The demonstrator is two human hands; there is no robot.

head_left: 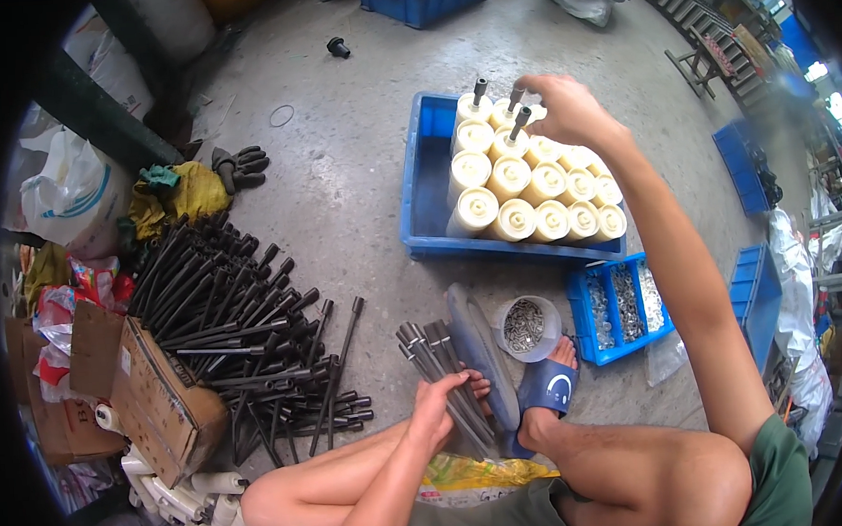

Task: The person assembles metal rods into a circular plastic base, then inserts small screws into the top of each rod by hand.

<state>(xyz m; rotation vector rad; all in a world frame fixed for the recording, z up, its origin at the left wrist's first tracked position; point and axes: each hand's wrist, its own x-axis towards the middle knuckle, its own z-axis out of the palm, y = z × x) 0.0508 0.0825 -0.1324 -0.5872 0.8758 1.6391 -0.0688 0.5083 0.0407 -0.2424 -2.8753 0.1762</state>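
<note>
My left hand [445, 405] is closed round a bundle of dark rods [467, 415] with socket-like ends, held low between my knees. My right arm stretches far forward over a group of cream cylinders [510, 177] standing in rows in a blue crate [417, 192]. There, the bent fingers of my right hand [565, 108] pinch the upper end of a dark rod [517, 96] standing in a back cylinder. Two more dark rods stand upright nearby: one at the back left [480, 90] and one closer to me [520, 121]. My right fingertips are partly hidden.
A heap of black rods [254, 348] lies left, beside an open cardboard box [166, 400]. By my sandalled foot [546, 385] stand a tub of small metal parts [524, 329] and a blue divided tray [623, 300]. Dark gloves [238, 168] lie farther left.
</note>
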